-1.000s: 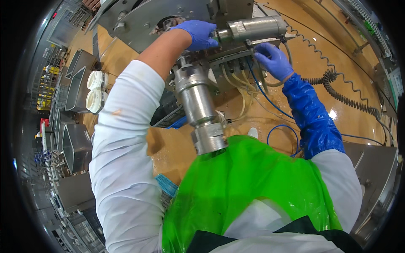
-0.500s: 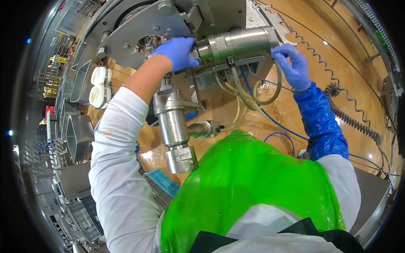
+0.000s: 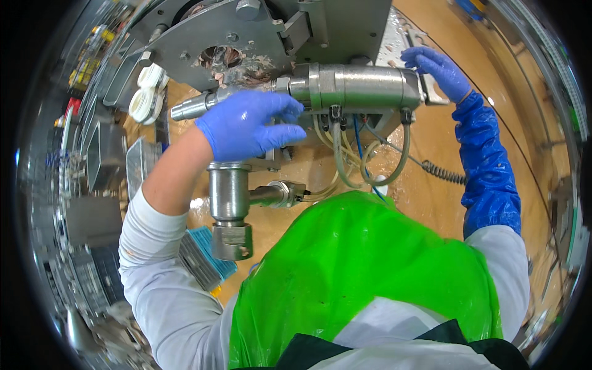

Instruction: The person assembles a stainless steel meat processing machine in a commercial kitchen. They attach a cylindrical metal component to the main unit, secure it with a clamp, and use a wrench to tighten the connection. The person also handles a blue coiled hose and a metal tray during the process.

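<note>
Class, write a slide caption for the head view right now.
Gloved left hand beside a horizontal metal cylinder, gloved right hand near its right end, green apron in the foreground.

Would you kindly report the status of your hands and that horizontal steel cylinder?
Left hand open, near left end of horizontal steel cylinder, contact unclear. Right hand open, by its right end. Hoses looping below.

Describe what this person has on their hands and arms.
The left hand and right hand wear close-fitting violet-blue gloves. A wrinkled white sleeve on the left stops short of the glove; on the right, a shiny blue sleeve cover spans the forearm below white cloth.
</note>
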`<act>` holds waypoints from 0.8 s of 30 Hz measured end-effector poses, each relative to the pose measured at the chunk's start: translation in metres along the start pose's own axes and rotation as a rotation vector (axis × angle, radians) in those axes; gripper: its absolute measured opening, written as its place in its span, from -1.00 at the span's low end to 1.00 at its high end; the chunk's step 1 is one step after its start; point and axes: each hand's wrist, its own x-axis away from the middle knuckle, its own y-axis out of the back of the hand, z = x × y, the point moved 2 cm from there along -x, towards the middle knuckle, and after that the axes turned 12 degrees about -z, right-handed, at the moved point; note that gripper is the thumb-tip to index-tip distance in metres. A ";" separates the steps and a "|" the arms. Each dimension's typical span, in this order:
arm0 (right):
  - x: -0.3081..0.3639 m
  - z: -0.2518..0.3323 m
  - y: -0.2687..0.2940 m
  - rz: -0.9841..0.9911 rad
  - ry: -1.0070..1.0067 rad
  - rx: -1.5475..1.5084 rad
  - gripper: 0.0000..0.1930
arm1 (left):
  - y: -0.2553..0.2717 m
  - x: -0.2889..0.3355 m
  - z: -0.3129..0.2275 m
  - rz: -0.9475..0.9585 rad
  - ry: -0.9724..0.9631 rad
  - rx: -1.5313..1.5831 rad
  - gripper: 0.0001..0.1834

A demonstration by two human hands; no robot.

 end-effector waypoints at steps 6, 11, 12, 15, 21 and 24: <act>-0.053 -0.023 -0.050 0.535 -0.065 -0.536 -0.48 | -0.082 -0.016 -0.010 -0.051 0.456 -0.058 -0.38; -0.086 -0.043 -0.099 0.917 -0.250 -0.832 -0.39 | -0.151 -0.035 -0.012 -0.320 0.712 0.217 -0.45; -0.086 -0.042 -0.104 0.956 -0.323 -0.807 -0.39 | -0.158 -0.042 -0.014 -0.335 0.774 0.254 -0.47; -0.087 -0.037 -0.120 1.075 -0.504 -0.886 -0.38 | -0.189 -0.045 -0.012 -0.600 0.742 0.281 -0.51; -0.104 -0.046 -0.152 1.160 -0.783 -0.841 -0.41 | -0.202 -0.055 -0.019 -0.927 0.719 0.280 -0.52; -0.103 -0.050 -0.152 1.162 -0.857 -0.874 -0.44 | -0.205 -0.058 -0.026 -0.981 0.737 0.240 -0.59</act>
